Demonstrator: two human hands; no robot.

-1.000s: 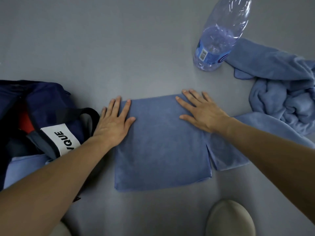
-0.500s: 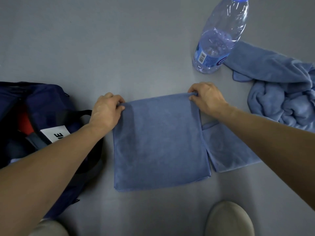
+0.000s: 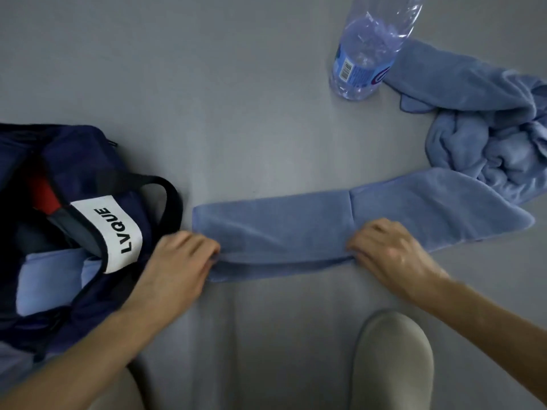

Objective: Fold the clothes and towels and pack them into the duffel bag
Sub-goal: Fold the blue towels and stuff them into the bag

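Towel (image 3: 281, 232) stretches between left hand (image 3: 177, 261) and right hand (image 3: 387, 250), fingers (image 3: 362, 247) curled pinching its near folded edge.

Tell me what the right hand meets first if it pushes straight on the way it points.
Only the folded towel it is pinching: the right hand points up and left, across that towel, then over bare floor, apparently passing between the duffel bag and the bottle.
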